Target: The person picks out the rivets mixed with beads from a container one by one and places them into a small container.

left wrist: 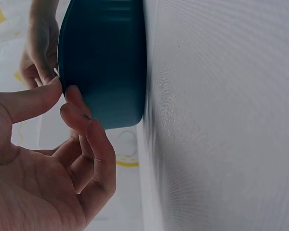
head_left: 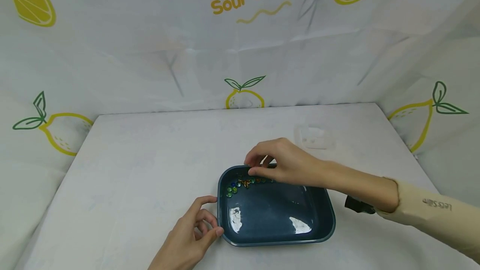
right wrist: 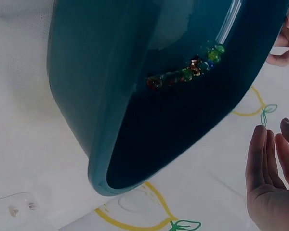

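A dark teal tray stands on the white table with small shiny beads in green, blue and amber strung along its far left inside edge. My left hand touches the tray's left rim from outside with its fingertips; in the left wrist view, the thumb of that hand meets the tray wall and the other fingers bend loosely. Over the far rim, my right hand hovers with bent, relaxed fingers. In the right wrist view, nothing shows between the fingers of that hand, beside the beads' tray.
Behind the right forearm lies a clear, shallow container with a few small bits inside, seen also as a clear edge at lower left in the right wrist view. A white cloth backdrop with lemon prints surrounds the table.
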`<state>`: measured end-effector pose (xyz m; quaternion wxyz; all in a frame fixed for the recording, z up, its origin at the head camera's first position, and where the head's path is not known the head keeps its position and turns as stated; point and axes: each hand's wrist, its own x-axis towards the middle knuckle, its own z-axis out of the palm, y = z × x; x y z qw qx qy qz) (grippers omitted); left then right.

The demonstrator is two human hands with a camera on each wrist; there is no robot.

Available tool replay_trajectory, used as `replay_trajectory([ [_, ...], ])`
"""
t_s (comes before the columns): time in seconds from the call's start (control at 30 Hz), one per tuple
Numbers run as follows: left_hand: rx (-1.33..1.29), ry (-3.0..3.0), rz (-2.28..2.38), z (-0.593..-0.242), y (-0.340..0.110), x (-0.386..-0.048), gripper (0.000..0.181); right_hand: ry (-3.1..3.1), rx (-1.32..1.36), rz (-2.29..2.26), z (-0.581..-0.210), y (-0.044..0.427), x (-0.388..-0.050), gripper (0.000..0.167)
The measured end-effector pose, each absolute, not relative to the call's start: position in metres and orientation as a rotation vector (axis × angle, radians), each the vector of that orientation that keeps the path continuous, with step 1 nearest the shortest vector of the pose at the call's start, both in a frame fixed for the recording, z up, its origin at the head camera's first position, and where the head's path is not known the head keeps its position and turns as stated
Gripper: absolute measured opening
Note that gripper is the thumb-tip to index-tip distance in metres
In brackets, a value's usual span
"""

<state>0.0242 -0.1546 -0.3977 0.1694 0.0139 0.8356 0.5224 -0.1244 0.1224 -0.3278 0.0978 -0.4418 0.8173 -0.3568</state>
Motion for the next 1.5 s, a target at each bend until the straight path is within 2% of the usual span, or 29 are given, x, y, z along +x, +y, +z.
replay_trajectory([
  [0.7,0.053,2.371,1.483,-0.398,-0.156,0.024,0.066,2.247,-1.198,-1.079,-0.346,0.111,-0.121,0.017],
  [1.5,0.055,2.369,1.473,-0.398,-0.156,0.023,0.066,2.157,-1.099,-1.085,-0.374,0.109,-0.119,0.022],
])
